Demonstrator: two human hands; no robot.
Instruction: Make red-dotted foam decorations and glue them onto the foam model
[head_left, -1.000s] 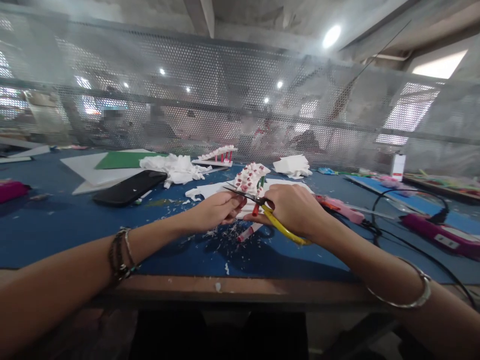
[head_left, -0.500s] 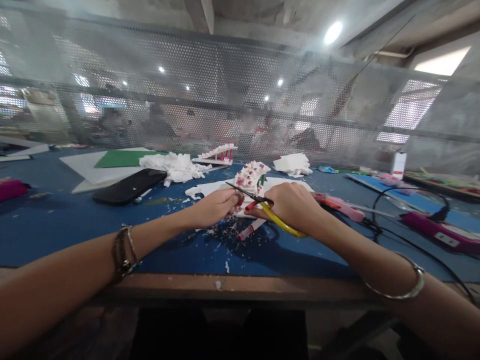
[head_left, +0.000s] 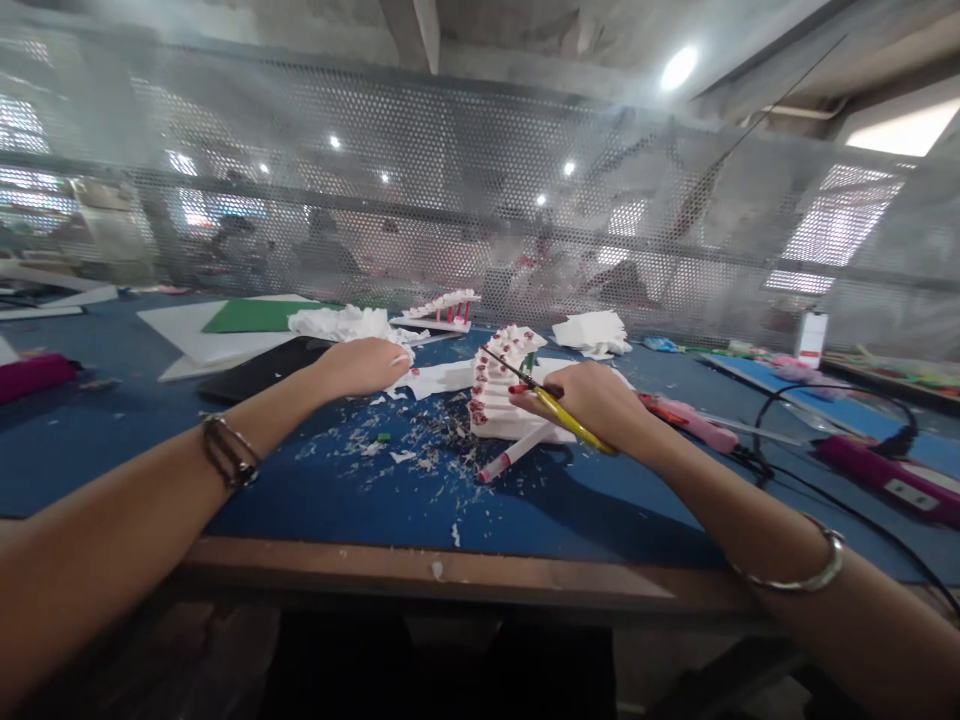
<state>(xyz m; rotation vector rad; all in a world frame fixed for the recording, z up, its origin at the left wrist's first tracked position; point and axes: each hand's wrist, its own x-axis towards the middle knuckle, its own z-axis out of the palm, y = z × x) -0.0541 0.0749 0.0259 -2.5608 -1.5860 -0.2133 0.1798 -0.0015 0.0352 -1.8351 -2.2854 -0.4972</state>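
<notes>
My right hand (head_left: 592,398) is closed round yellow-handled scissors (head_left: 551,405), blades pointing up and left over a white foam staircase model (head_left: 499,392) dotted with red. My left hand (head_left: 364,365) has reached out to the left, above a black phone (head_left: 259,368) and next to a heap of crumpled white tissue (head_left: 349,324); its fingers are curled with a small white scrap at the tips. A red-capped white marker (head_left: 514,455) lies in front of the model among white shavings (head_left: 405,440).
A blue mat (head_left: 337,490) covers the table, with a wooden front edge (head_left: 450,570). A second staircase model (head_left: 446,310), green and white sheets (head_left: 240,318), folded tissue (head_left: 589,332), a pink glue gun (head_left: 885,465) with black cable, and a perforated metal screen (head_left: 480,200) behind.
My left hand left the scissors and model and moved left toward the tissue and phone. My right hand keeps the scissors, blades now tilted up. The staircase model now stands uncovered.
</notes>
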